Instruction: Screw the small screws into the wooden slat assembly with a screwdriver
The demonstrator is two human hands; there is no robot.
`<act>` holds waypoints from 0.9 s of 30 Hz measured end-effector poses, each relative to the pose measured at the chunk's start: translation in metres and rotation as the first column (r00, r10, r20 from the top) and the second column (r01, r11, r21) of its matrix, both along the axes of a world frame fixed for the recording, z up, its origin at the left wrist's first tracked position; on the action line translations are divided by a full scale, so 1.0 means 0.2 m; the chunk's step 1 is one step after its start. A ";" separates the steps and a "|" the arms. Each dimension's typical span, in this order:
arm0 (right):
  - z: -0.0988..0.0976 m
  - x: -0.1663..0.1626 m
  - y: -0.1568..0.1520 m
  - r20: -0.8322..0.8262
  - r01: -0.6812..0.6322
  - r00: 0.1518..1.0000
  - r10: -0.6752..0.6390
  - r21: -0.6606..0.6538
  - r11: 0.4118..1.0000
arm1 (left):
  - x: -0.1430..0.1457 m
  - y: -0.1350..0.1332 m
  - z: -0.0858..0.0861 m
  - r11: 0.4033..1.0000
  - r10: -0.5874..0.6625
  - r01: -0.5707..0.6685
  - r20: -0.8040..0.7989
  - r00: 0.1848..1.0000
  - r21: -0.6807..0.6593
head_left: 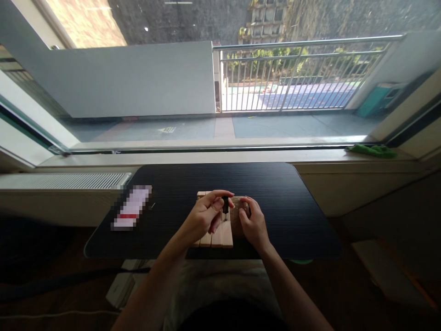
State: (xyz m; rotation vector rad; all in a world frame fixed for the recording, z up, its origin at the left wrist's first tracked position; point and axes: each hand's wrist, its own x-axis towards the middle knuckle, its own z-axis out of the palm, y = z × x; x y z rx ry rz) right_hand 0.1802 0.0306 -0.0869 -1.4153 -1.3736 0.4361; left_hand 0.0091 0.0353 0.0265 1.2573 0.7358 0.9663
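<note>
My left hand (206,212) pinches a small hand tool (225,203) with a dark handle and a short metal shaft. The tool stands nearly upright, its tip down at a pale wooden board (216,240) with grooves along it. Whether the tip touches the wood or only hovers over it, I cannot tell. Against the board's right side lies a brown, speckled piece (237,218). My right hand (255,224) curls its fingers and thumb around that piece's right edge. Something dark shows between those fingers, too small to name.
Everything lies on a black table (289,197) with rounded corners. At its left is a pinkish, blurred-out flat object (133,207). Beyond the table runs a window sill (213,157) with a green cloth (372,151) at the right. A white radiator (69,180) stands at the left.
</note>
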 end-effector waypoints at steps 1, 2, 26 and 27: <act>0.00 0.00 0.00 0.001 0.001 1.000 -0.001 -0.001 1.000 | 0.00 0.00 0.00 1.000 0.001 -0.001 0.008 1.000 -0.005; 0.00 0.00 0.00 0.002 0.000 1.000 0.000 -0.003 1.000 | 0.00 0.00 0.00 1.000 0.005 -0.005 0.017 1.000 -0.007; 0.01 -0.01 -0.01 0.004 -0.001 1.000 0.001 -0.013 1.000 | 0.02 0.01 0.01 0.987 -0.014 0.033 0.119 0.993 -0.158; 0.01 -0.01 -0.01 0.005 -0.001 1.000 0.001 -0.012 1.000 | 0.02 0.01 0.01 0.985 0.002 0.020 0.125 0.992 -0.169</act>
